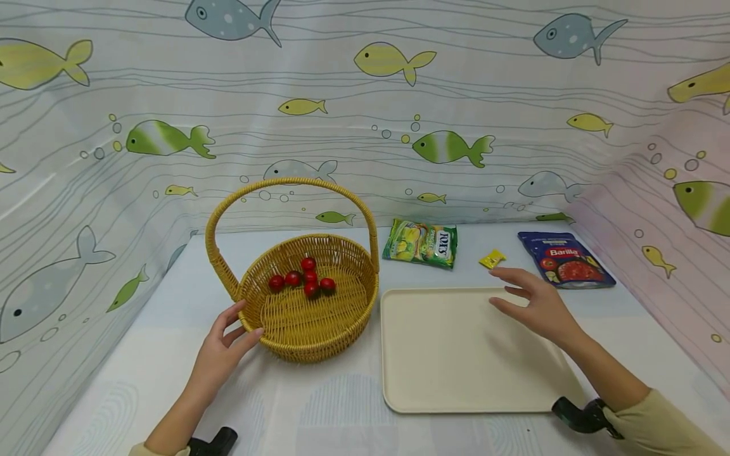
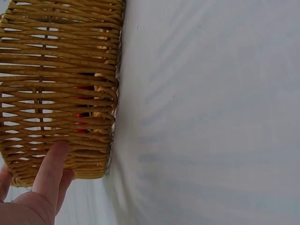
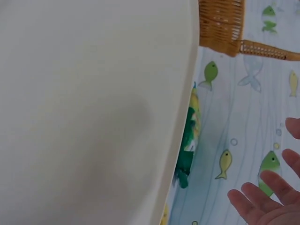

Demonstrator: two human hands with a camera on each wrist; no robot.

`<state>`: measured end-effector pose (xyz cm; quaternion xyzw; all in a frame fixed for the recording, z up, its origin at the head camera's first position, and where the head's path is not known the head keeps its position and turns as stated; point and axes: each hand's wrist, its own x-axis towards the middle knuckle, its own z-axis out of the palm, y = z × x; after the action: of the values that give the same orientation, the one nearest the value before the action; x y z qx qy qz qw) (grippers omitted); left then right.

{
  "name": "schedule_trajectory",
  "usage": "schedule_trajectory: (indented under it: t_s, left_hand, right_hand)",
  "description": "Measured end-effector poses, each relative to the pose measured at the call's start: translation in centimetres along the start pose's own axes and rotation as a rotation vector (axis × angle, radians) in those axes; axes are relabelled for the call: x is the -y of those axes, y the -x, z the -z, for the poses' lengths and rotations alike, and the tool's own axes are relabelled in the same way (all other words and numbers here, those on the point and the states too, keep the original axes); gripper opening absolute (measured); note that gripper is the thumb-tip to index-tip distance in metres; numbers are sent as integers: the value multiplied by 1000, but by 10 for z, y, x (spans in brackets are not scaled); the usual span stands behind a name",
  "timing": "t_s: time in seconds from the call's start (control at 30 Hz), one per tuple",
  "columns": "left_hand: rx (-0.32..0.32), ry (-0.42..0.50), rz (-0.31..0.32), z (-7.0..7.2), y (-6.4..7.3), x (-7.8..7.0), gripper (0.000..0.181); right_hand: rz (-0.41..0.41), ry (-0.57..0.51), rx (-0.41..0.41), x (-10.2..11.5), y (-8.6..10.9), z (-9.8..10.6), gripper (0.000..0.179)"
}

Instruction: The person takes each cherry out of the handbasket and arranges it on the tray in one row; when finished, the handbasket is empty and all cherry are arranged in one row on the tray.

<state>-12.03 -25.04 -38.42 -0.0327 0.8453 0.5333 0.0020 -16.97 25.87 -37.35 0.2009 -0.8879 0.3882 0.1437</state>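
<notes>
A woven wicker basket (image 1: 313,351) with a tall arched handle stands on the left of the table. Several small, round, glossy red fruits (image 1: 310,277) lie in it. My left hand (image 1: 219,348) touches the basket's near left side, thumb at the rim and fingers extended; the left wrist view shows a fingertip against the woven wall (image 2: 56,103). Over the far right part of a flat beige tray (image 1: 456,354), my right hand (image 1: 533,304) hovers with fingers spread and nothing in it. Just beyond its fingertips lies a small yellow wrapped candy (image 1: 492,258).
Behind the tray lies a green FOX'S packet (image 1: 421,244). A dark blue Barilla pouch (image 1: 566,259) is at the back right. Fish-patterned sheeting (image 1: 365,126) forms walls behind and beside the white table (image 1: 336,424). The basket handle (image 1: 291,181) rises high above the rim.
</notes>
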Motion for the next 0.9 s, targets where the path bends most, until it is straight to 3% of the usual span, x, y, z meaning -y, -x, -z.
schedule_trajectory:
  t_s: [0.4,0.63,0.9]
  left_hand:
    - [-11,-22,3,0,-2,1,73]
    - [-36,-26,2,-3,-1,3,71]
    - [-20,-19,8,-1,-2,2,72]
  right_hand:
    - [67,-128,24,20,-17,-19,50]
    - [61,-135,55,41,-27,-31,49]
    - [91,-228,86,56,-37,-46,48]
